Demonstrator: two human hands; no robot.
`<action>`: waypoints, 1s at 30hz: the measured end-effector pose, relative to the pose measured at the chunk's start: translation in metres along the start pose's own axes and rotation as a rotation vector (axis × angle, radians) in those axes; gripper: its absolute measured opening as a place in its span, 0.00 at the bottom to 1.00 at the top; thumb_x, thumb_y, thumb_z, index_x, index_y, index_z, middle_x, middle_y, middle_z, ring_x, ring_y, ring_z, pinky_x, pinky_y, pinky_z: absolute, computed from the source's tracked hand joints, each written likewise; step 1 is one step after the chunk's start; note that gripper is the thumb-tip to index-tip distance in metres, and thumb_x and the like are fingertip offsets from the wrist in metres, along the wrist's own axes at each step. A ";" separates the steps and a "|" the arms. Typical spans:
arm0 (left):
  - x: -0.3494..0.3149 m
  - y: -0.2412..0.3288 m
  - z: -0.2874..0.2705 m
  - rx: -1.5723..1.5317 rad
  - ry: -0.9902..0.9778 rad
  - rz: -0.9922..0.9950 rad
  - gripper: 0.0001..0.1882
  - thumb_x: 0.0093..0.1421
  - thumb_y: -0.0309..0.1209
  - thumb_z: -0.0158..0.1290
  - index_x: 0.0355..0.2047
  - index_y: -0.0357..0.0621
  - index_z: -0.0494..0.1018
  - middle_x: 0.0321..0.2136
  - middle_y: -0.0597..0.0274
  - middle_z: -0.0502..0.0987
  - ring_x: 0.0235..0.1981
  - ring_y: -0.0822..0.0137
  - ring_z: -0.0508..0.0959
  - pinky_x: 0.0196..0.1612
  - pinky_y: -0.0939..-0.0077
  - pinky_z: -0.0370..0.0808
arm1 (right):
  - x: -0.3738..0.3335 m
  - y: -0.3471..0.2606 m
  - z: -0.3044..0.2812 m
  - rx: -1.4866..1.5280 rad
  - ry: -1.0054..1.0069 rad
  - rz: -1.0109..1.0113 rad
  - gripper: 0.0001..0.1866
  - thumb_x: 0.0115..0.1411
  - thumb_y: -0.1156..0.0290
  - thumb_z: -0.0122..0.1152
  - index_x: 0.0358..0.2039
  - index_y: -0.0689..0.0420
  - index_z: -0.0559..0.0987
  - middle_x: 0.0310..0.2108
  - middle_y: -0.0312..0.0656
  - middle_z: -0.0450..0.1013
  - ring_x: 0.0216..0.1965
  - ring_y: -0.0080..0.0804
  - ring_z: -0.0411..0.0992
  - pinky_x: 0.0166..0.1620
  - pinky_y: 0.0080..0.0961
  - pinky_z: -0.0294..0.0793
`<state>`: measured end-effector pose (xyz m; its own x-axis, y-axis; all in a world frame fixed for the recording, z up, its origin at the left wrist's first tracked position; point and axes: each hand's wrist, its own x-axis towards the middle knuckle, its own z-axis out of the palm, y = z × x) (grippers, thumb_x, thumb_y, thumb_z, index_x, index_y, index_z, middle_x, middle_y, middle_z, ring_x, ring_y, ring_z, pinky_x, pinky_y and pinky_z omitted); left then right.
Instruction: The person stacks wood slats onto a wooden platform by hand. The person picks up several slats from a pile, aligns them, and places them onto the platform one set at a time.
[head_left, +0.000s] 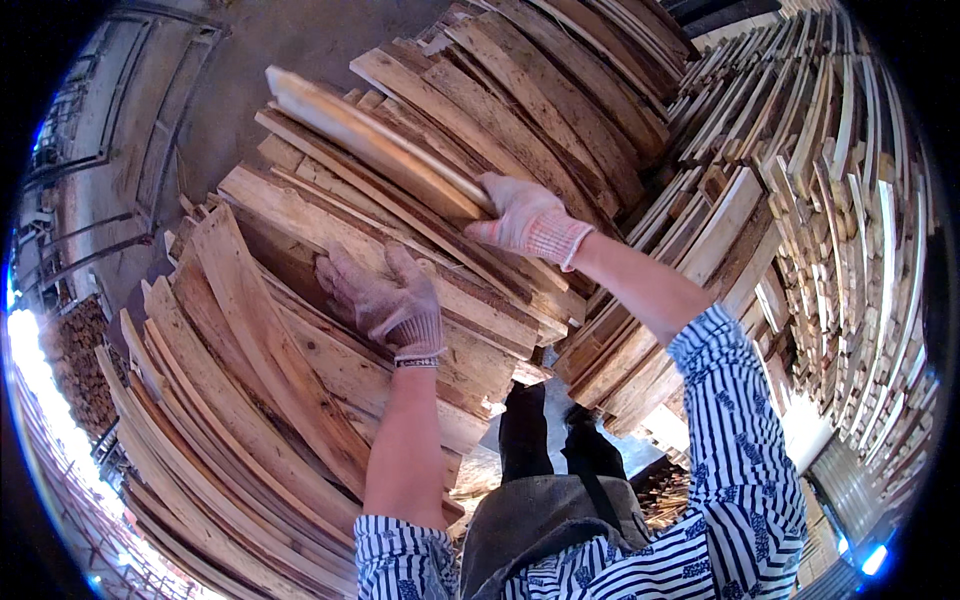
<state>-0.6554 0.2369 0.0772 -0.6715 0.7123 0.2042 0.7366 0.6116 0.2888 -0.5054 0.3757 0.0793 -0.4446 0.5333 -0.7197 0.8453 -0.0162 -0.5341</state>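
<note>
My right hand (525, 217), in a pale knitted work glove, grips the near end of a long wooden board (375, 140). That board is tilted on edge above the pile, its far end raised toward the upper left. In a matching glove, my left hand (382, 305) lies over the stacked planks (290, 215) with fingers spread, holding nothing. Whether its fingertips touch the wood is hard to tell. Just left of it, a broad curved plank (275, 345) leans across other rough boards.
Farther off stand more piles of boards (560, 90). On the right rises a tall wall of stacked slats (850, 210), with a lower stack (700, 250) beside my right forearm. Metal frames (150, 100) stand on the floor at upper left.
</note>
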 end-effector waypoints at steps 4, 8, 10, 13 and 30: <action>0.007 0.003 -0.006 -0.131 0.042 -0.032 0.36 0.63 0.42 0.55 0.64 0.31 0.59 0.61 0.33 0.63 0.62 0.39 0.64 0.65 0.52 0.62 | 0.009 0.015 0.042 -0.002 0.233 -0.107 0.33 0.58 0.56 0.65 0.60 0.57 0.68 0.55 0.56 0.71 0.57 0.52 0.69 0.59 0.41 0.70; -0.014 -0.002 -0.023 -0.410 -0.043 -0.462 0.44 0.62 0.49 0.55 0.68 0.32 0.51 0.65 0.36 0.59 0.63 0.43 0.65 0.65 0.58 0.63 | -0.021 -0.011 0.021 -0.011 0.141 -0.048 0.32 0.58 0.55 0.65 0.59 0.57 0.70 0.52 0.56 0.73 0.56 0.53 0.71 0.58 0.41 0.71; -0.022 0.025 -0.053 -0.574 -0.210 -0.773 0.51 0.60 0.49 0.57 0.70 0.31 0.44 0.68 0.39 0.55 0.63 0.47 0.66 0.64 0.63 0.64 | -0.030 -0.012 0.013 -0.022 -0.013 -0.036 0.32 0.59 0.53 0.64 0.58 0.57 0.71 0.50 0.56 0.75 0.53 0.52 0.73 0.57 0.41 0.72; -0.015 0.052 -0.053 -0.708 -0.254 -0.892 0.50 0.57 0.44 0.59 0.70 0.31 0.46 0.65 0.41 0.60 0.60 0.51 0.68 0.62 0.66 0.65 | -0.041 -0.015 0.041 -0.082 0.149 -0.148 0.33 0.58 0.52 0.65 0.58 0.58 0.70 0.51 0.56 0.75 0.52 0.51 0.74 0.57 0.40 0.73; -0.024 0.072 -0.024 -0.877 -0.335 -0.428 0.51 0.65 0.53 0.51 0.72 0.36 0.36 0.70 0.43 0.49 0.68 0.52 0.55 0.71 0.68 0.49 | -0.034 0.030 0.046 0.752 -0.079 -0.252 0.39 0.70 0.41 0.44 0.67 0.62 0.63 0.66 0.51 0.63 0.67 0.35 0.61 0.67 0.30 0.58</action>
<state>-0.5876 0.2556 0.1156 -0.7077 0.6354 -0.3090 0.0325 0.4662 0.8841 -0.4782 0.3177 0.0671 -0.6387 0.5362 -0.5519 0.3021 -0.4849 -0.8207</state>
